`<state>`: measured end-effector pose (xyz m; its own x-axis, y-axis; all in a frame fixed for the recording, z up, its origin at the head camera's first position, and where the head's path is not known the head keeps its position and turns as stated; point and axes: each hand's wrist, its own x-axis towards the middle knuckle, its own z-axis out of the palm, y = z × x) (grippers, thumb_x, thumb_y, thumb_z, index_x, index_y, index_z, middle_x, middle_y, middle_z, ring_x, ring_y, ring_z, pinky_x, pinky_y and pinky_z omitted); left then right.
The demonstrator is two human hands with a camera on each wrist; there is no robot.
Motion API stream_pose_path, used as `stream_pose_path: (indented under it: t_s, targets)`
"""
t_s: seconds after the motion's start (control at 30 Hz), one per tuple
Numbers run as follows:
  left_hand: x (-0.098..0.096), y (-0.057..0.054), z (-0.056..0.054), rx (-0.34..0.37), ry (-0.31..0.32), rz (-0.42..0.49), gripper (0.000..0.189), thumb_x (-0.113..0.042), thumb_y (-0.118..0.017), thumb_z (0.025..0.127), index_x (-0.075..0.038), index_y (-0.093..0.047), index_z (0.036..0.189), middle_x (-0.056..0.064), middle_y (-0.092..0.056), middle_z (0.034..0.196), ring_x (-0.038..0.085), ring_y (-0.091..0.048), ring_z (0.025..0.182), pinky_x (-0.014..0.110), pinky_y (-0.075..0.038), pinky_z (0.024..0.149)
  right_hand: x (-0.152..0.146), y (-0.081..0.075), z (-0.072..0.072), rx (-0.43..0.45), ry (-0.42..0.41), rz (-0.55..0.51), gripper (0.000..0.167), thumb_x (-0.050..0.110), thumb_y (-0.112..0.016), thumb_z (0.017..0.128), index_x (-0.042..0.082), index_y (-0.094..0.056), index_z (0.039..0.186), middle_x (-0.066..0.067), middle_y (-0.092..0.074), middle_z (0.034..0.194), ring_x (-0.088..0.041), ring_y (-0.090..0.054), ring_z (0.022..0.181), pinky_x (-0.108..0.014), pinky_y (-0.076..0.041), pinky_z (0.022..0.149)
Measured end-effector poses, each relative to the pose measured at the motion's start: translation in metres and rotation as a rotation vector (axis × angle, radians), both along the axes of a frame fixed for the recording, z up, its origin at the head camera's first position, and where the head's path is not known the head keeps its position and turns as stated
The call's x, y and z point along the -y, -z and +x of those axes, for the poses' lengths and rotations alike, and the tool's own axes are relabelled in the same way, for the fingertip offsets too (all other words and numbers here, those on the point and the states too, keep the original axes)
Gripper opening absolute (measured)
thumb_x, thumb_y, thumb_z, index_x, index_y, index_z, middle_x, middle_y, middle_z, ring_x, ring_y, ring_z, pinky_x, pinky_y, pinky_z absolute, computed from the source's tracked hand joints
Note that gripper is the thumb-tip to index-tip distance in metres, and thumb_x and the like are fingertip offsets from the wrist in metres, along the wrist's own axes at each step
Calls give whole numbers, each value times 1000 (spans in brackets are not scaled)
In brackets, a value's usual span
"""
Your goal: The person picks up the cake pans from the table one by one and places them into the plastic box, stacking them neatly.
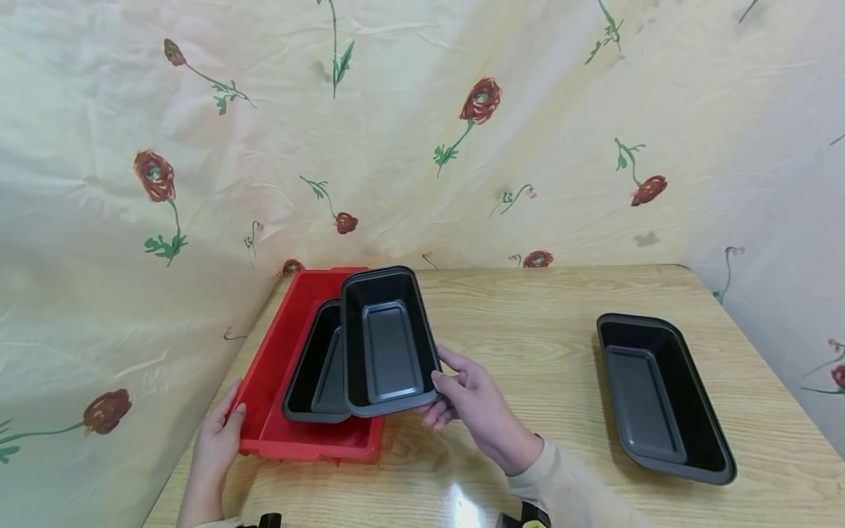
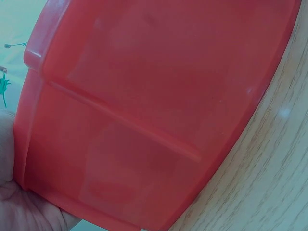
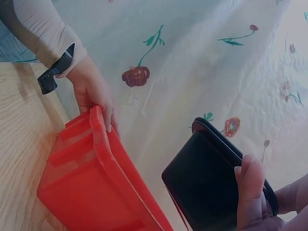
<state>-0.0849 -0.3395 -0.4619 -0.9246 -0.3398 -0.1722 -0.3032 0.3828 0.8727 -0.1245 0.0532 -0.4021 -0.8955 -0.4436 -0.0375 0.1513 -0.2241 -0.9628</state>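
Observation:
My right hand pinches a dark loaf pan at its near right corner, thumb on the rim and fingers beneath. That pan is raised over the right side of a red plastic bin. A second loaf pan lies in the bin, partly covered by the held one. At the bin's near left corner, my left hand grips the rim. The right wrist view shows the held pan's outer wall tilted above the bin's edge. Mostly the bin's ribbed side fills the left wrist view.
A third loaf pan stands on the right part of the wooden table. Flower-printed cloth hangs behind the table and along its sides. The bin stands near the table's left edge.

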Motion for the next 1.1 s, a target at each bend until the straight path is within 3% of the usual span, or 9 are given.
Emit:
stream_pose_path:
  t_s: [0.1, 0.27, 0.47, 0.7, 0.93, 1.1]
  targets:
    - [0, 0, 0, 1, 2, -3, 55, -12, -37, 113, -11, -21, 166, 26, -25, 166, 43, -38, 142, 22, -44, 95, 3, 0, -1, 0, -7, -3, 65, 4, -46, 107, -9, -13, 161, -22, -73, 78, -12, -66, 55, -24, -55, 55]
    - [0, 0, 0, -8, 1, -4, 55, -11, -37, 112, -10, -22, 165, 26, -25, 165, 43, -38, 141, 15, -43, 87, 8, 1, -3, 4, -15, -3, 63, 4, -46, 107, -8, -16, 161, -20, -73, 79, -12, -67, 55, -24, -55, 55]
    - [-1, -1, 0, -4, -1, -15, 55, -11, -37, 112, -11, -21, 166, 26, -25, 165, 43, -38, 141, 24, -44, 96, 14, 1, -6, 9, -21, 2, 60, 4, -44, 107, -7, -19, 161, -19, -73, 79, -11, -67, 56, -24, -55, 56]
    - [-1, 0, 1, -17, -5, 0, 55, -10, -37, 112, -9, -22, 165, 27, -24, 165, 43, -37, 141, 8, -39, 80, 19, 4, -7, 12, -30, -8, 62, 4, -45, 107, -9, -17, 161, -23, -73, 80, -12, -66, 55, -24, -55, 56]
    - [-2, -1, 1, -20, -6, -5, 55, -10, -37, 112, -9, -23, 165, 27, -25, 165, 44, -39, 140, 14, -43, 85, 24, 6, -11, 18, -32, -13, 57, 4, -43, 108, -6, -24, 161, -24, -73, 82, -12, -67, 56, -25, -56, 56]
    - [-2, 0, 1, -35, -10, -5, 54, -10, -37, 112, -7, -23, 164, 28, -26, 164, 44, -39, 139, 9, -40, 79, 28, 6, -12, 10, -37, -24, 55, 3, -44, 107, -4, -29, 160, -20, -74, 81, -13, -67, 56, -25, -56, 56]
